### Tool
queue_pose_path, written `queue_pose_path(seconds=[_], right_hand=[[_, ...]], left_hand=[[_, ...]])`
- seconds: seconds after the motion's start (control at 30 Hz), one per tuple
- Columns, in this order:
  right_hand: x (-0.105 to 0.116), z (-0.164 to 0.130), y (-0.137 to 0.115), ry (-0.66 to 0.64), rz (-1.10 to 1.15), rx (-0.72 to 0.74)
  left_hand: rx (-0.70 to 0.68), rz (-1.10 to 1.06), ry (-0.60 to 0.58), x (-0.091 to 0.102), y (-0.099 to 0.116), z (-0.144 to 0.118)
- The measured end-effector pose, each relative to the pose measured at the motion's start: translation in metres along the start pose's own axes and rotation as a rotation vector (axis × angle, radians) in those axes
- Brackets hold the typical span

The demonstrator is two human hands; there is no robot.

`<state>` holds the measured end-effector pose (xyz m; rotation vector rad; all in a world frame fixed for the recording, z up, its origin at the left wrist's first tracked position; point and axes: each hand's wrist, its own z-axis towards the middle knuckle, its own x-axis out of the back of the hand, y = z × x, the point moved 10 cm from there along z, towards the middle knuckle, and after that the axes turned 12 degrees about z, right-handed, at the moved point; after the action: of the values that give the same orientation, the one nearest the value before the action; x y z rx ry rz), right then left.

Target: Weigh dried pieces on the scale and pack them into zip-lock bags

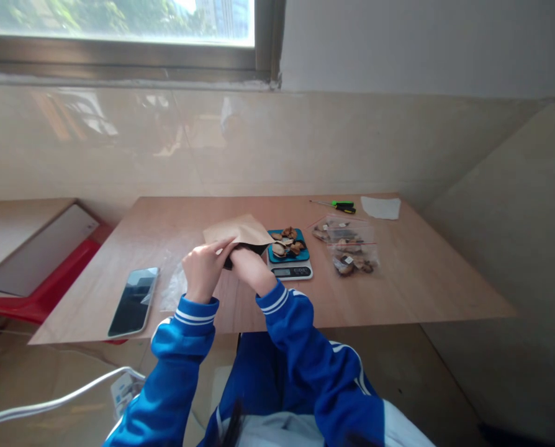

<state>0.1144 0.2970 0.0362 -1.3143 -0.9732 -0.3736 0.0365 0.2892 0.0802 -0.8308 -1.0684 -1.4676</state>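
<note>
Left hand point(203, 267) pinches the brown paper pouch point(240, 231) mouth; right hand point(246, 261) reaches inside, grip hidden. The pouch extends toward the tabletop's point(421, 279) far edge.

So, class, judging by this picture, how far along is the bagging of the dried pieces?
Done: clear zip bags lying beside the scale already hold dried pieces. In hand: the left hand holds open the mouth of a brown paper pouch while the right hand reaches into it. Left: a heap of dried pieces sits on the scale's blue tray.
</note>
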Motion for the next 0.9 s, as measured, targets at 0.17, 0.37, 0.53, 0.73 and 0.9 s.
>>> queue_pose_path(seconds=[0.17, 0.37, 0.53, 0.73, 0.9], right_hand=[[-0.003, -0.031, -0.005, 0.108, -0.016, 0.082], [-0.014, -0.098, 0.004, 0.047, 0.2, 0.194], [-0.008, -0.131, 0.025, -0.02, 0.365, 0.099], [-0.004, -0.148, 0.051, 0.003, 0.389, -0.03], [-0.002, -0.151, 0.055, 0.024, 0.421, -0.047]], left_hand=[[-0.028, 0.036, 0.007, -0.021, -0.004, 0.0], [-0.089, -0.019, -0.127, -0.083, -0.013, -0.007], [-0.158, -0.12, -0.072, -0.096, -0.034, -0.029], [0.052, -0.069, -0.029, -0.105, -0.107, -0.062], [0.124, -0.187, -0.027, -0.103, -0.124, -0.065]])
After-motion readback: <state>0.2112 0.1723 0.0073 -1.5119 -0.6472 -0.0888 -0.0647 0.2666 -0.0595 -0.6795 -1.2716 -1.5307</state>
